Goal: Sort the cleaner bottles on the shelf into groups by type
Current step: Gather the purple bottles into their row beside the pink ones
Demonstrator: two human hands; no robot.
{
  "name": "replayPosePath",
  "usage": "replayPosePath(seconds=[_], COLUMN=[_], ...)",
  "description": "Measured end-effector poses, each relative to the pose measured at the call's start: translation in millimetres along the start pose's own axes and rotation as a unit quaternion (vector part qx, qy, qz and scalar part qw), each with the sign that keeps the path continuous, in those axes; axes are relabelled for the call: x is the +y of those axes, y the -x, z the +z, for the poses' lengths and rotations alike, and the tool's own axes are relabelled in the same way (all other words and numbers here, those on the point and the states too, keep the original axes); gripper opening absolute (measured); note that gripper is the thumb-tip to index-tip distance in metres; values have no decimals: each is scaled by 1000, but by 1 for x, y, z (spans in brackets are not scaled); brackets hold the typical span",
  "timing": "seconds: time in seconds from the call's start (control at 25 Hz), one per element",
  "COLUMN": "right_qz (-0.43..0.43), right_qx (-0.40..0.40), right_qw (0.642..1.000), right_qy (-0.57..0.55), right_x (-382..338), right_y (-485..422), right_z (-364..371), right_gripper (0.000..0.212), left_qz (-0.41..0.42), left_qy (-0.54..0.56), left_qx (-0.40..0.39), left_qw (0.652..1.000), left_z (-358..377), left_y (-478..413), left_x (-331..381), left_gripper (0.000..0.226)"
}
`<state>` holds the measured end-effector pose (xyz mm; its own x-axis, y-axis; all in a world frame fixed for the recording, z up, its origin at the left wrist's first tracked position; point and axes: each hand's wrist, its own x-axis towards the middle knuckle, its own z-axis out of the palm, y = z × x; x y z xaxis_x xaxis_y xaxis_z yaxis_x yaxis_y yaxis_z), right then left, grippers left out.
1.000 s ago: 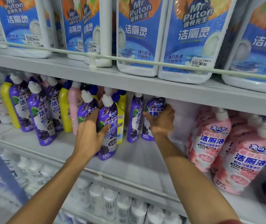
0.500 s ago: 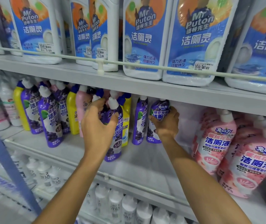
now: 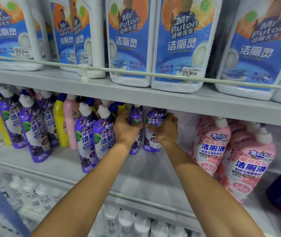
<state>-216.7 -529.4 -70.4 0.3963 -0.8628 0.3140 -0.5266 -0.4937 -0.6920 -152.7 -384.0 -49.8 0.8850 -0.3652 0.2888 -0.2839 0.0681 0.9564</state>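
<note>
The person's left grip (image 3: 127, 130) has left the front purple bottle (image 3: 103, 139) it clasped a second ago. It has moved right to the narrow purple bottle (image 3: 135, 117), which stands edge-on near the back of the middle shelf (image 3: 145, 171). Here the thumb crosses the bottle's front and the fingers curl round its far side, so the grip is closed on it. The bottle it released stands free and upright at the front. A second front purple bottle (image 3: 85, 139) touches it on its left.

The right grip (image 3: 165, 129) stays where it was, wrapped round the wide purple bottle (image 3: 155, 117). Its thumb lies over the label and its fingers bend round the right flank. That bottle has not shifted. It stands just beside the narrow one, both with their tops under the lip of the upper shelf (image 3: 136, 98). The two grips are now nearly touching, where earlier they were well apart.

Further left the mixed row is unchanged: more purple bottles, a yellow bottle (image 3: 60, 124) and a pale pink bottle (image 3: 70, 124) among them. To the right, apart from the grips, stand the pink bottles (image 3: 211, 144). White jugs with blue labels (image 3: 129, 41) fill the upper shelf, behind a rail (image 3: 136, 74).
</note>
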Motion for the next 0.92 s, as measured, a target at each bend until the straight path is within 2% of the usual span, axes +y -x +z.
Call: replayPosePath(seconds=[0.12,0.2,0.28,0.4,0.48,0.64,0.72,0.84,0.92], right_qz=[-12,-18,-13,-11,-15,-14,-12,-2,10], right_qx=[-11,-24,-31,-27,-23,-26,-31,-42,-48], right_qw=[1000,1000,999,998,997,995,994,992,992], right_qy=[2,-4,-35,-64,-75,-94,-106,-117,-118], right_x=[3,4,6,12,18,29,33,37,40], right_y=[-3,-5,-6,-5,-4,-3,-2,-3,-2], right_z=[-1,-2,-6,-15,-19,-22,-22,-19,-16], right_gripper=[94,94,91,77,70,69,70,71,70], left_qz=[22,28,41,50,60,88,112,153,154], left_qy=[-127,-181,-217,-222,-214,-200,-251,-390,-443], left_qx=[4,21,6,-66,-78,-134,-155,-176,-178], left_qw=[992,983,975,972,972,967,949,891,865], left_z=[21,31,31,21,18,19,15,10,12], left_y=[-21,-29,-39,-52,-55,-55,-55,-61,-68], left_x=[-4,-6,-10,-14,-14,-17,-13,-2,1], left_gripper=[57,48,43,48,48,51,53,55,59])
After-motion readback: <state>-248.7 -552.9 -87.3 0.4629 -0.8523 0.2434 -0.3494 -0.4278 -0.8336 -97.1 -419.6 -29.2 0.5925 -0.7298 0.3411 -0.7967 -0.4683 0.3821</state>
